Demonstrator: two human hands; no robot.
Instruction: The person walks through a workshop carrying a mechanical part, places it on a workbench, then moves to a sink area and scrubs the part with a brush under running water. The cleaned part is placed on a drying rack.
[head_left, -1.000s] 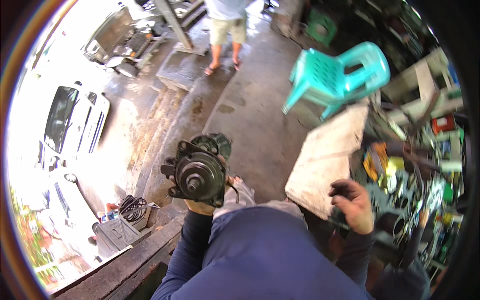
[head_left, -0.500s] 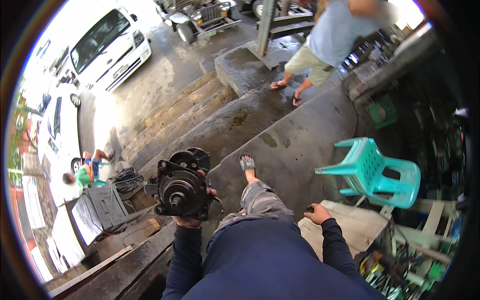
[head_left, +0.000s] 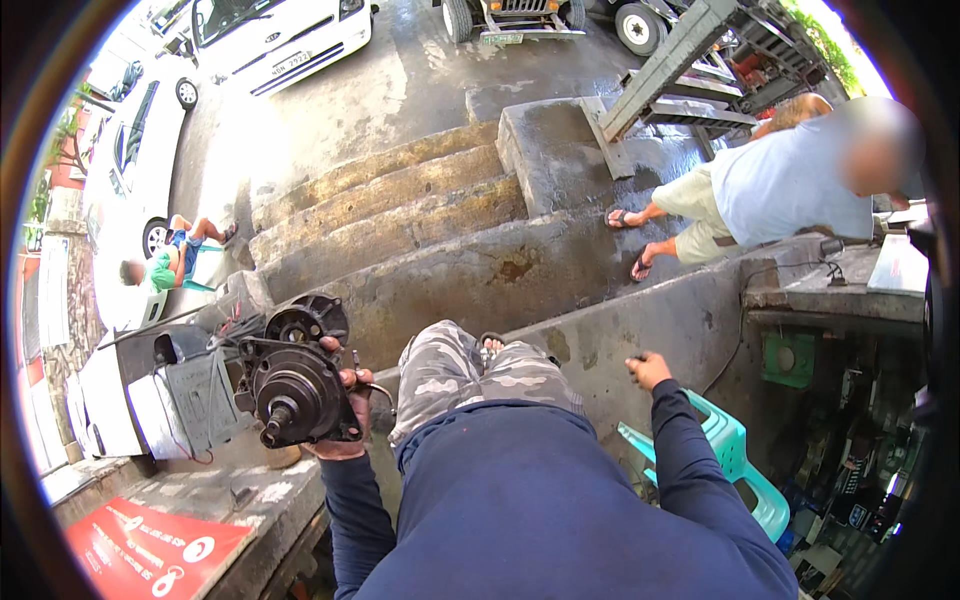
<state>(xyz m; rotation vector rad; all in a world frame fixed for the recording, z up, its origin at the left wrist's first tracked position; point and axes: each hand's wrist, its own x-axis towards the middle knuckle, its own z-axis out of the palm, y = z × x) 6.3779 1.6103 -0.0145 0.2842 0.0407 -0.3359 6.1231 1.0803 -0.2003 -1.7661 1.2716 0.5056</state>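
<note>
My left hand (head_left: 347,440) grips a heavy black metal machine part (head_left: 283,372), raised in front of me on the left. It has a square flange, a round stepped body with a stub shaft pointing toward the lower left, and a second round housing on its upper side. My fingers wrap its right side, and a thin bent pipe juts out beside them. My right hand (head_left: 652,371) is out to the right, above the teal plastic chair (head_left: 722,430), with its fingers curled together. Something small and dark shows at the fingertips, too small to name.
Concrete steps (head_left: 400,215) descend ahead to a yard with a white van (head_left: 290,45) and a jeep (head_left: 520,12). A person in a light blue shirt (head_left: 790,180) stands at the right by a workbench (head_left: 835,298). Another person (head_left: 170,262) sits far left. A red sign (head_left: 150,545) lies lower left.
My view has turned right, and I have moved forward past the chair. The machine part sits lower and further left in view, still in my left hand. My right hand is higher.
</note>
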